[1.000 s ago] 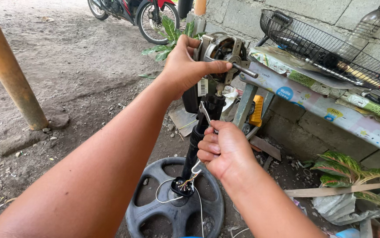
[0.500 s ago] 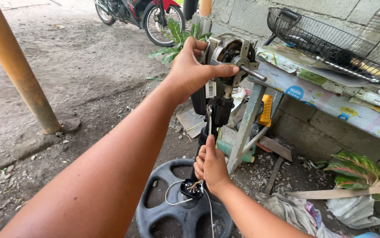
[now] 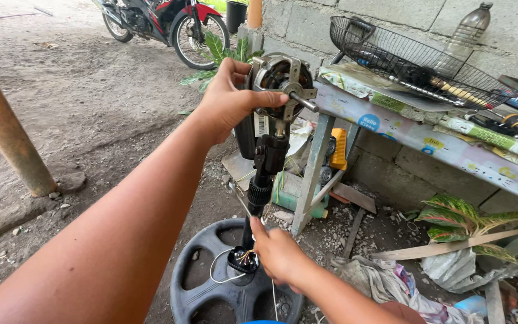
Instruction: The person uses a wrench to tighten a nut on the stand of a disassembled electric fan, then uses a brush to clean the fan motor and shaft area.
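Dirt yard, block wall behind, bench w/ patterned cloth [image 3: 391, 129] to the right. Centre of it all: fan motor [image 3: 280, 81], bare, no housing, sitting atop the black stand pole [image 3: 265, 174] that rises from the round black base [image 3: 211, 282] on the ground. Left hand [image 3: 232, 99] wrapped round the back of the motor, fingers curled tight, thumb across the front. Right hand [image 3: 280, 255] low at the foot of the pole, fingers closed loosely around the thin wires [image 3: 238, 264]; can't tell exactly what's pinched. Risks, as I read it: tug too hard down there and a wire could pull off its terminal; motor looks top-heavy, so a slack left grip could tip the whole stand toward the bench leg. Count: 1 motor, 1 pole, 1 base, 2 hands, 1 wire fan guard [image 3: 415, 60] on the bench, 1 plastic bottle [image 3: 472, 27], 1 motorbike [image 3: 163, 21] at the back, 1 rusty post [image 3: 3, 129] left.
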